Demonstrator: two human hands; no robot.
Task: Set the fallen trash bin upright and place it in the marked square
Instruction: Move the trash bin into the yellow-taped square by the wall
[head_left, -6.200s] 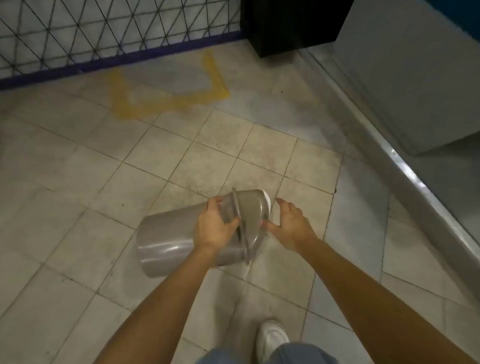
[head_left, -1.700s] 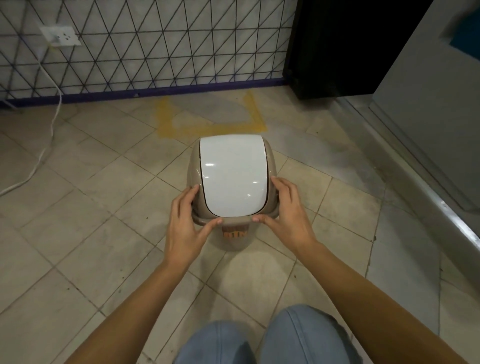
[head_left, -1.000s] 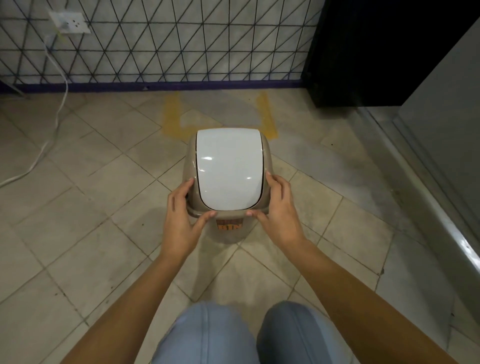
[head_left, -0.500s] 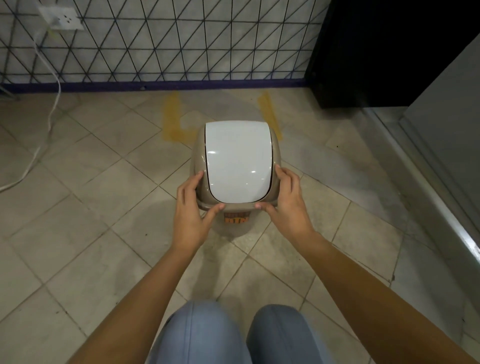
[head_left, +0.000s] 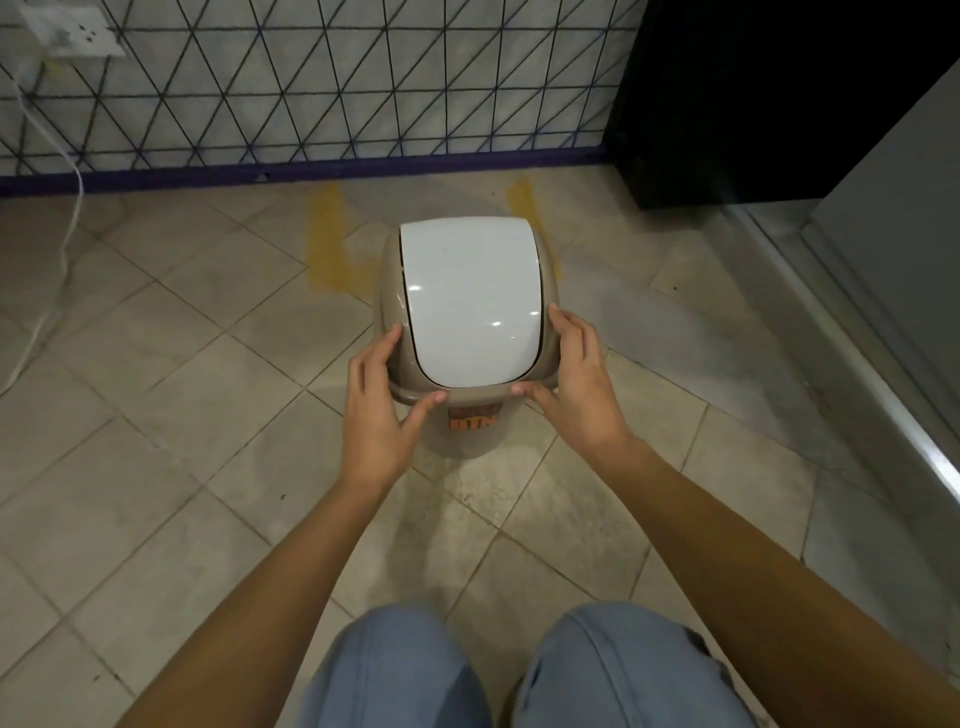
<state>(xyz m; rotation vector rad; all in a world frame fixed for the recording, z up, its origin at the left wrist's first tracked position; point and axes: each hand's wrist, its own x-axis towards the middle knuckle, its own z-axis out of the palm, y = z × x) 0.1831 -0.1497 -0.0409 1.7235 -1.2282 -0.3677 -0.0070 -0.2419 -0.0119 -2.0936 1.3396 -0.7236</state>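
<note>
A: While the bin (head_left: 470, 332) stands upright on the floor (head_left: 171, 395), where does it sit?

B: At the near edge of the yellow square (head_left: 326, 244), overlapping its front line.

A: Hand state?

B: 2 hands clasp the lid rim. Left hand (head_left: 375, 415) and right hand (head_left: 576, 387): fingers (head_left: 563, 327) spread, pressing the rim.

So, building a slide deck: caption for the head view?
Both hands, left hand and right hand, hold the upright trash bin short of the yellow marked square.
</note>
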